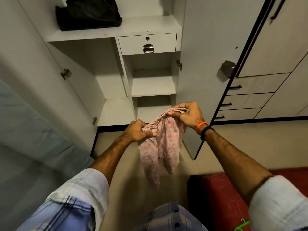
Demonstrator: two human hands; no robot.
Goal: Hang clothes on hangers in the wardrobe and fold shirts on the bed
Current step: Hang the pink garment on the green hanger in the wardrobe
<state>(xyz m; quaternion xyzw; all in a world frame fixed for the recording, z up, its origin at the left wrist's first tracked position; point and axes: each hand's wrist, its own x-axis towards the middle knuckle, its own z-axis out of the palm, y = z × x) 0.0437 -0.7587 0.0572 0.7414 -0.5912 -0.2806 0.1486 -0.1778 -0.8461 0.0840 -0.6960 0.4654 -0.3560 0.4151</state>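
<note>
A pink flowered garment (160,147) with an elastic band along its top hangs in the air in front of the open wardrobe (116,110). My left hand (138,130) grips the lower left end of that band. My right hand (188,113) pinches the upper right end, with an orange and a black band on its wrist. The cloth dangles below both hands over the floor. A green hanger (240,225) pokes in at the bottom right, on the red bed (221,194).
The wardrobe has white shelves, a small locked drawer (147,43) and a black folded item (88,14) on the top shelf. Both its doors stand open, the right one (205,64) close to my right hand. A drawer unit (246,95) stands at right. A pale mattress (33,130) leans at left.
</note>
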